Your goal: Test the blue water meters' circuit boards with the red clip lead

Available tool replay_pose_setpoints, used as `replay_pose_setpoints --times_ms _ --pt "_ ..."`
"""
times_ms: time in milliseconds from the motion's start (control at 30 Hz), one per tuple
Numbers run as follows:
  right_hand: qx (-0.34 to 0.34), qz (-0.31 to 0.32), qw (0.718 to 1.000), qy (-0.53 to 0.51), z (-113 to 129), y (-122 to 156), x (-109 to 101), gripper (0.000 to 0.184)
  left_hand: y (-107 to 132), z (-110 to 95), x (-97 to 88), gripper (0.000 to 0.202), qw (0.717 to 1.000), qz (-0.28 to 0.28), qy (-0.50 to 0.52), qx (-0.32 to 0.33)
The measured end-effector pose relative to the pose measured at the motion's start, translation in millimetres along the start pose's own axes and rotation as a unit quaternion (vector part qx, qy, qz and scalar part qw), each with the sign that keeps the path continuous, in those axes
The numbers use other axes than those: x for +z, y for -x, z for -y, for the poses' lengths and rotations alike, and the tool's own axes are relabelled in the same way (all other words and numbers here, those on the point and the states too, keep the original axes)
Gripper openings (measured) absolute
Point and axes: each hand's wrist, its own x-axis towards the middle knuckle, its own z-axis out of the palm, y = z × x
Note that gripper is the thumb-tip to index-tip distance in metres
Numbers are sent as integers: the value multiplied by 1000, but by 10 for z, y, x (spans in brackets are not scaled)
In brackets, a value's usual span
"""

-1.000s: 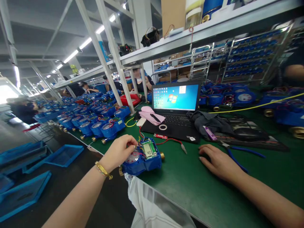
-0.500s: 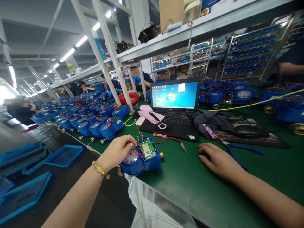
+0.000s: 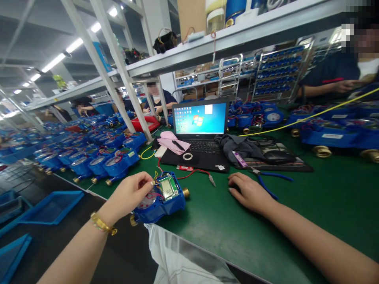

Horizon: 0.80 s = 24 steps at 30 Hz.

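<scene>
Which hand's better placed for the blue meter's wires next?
Likely the left hand: it is close by the wires on the blue meter; the right hand rests apart on the green table.

A meter [image 3: 170, 206] is set on the surface [image 3: 207, 228], beneath and just right of the left fingers [image 3: 145, 176]. Other meters [image 3: 117, 167] are ranged beyond these fingers to the left. Beyond them to the right, a laptop [image 3: 201, 120] is placed, with a ring [image 3: 187, 159] and papers [image 3: 184, 147] laid on it. Pliers [image 3: 275, 176] are laid right of the right fingers [image 3: 236, 179]; beyond these fingers, a cloth [image 3: 241, 146] is set, with a mouse [image 3: 280, 156] farther right.
</scene>
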Motion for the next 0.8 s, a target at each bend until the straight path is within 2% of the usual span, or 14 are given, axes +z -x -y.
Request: replay_pose_setpoints --times_ms 133,267,367,467,567,700,800 --pt "18 6 1000 -11 32 3 -29 13 41 36 33 28 997 -64 -49 3" --pt "50 16 998 -31 73 -17 -50 21 104 32 91 37 987 -134 -63 67" --pt "88 32 995 -44 145 -145 -53 26 126 21 179 50 987 -119 -52 98" --pt "138 64 987 -57 265 -381 -28 28 141 26 310 67 992 -80 -64 78" --pt "183 106 973 -90 383 -659 22 27 173 42 427 70 991 -83 -86 68" --pt "226 172 937 -202 459 -922 71 17 213 58 484 66 986 -114 -101 75" --pt "247 241 875 -339 467 -959 35 18 212 63 489 62 987 -120 -87 68"
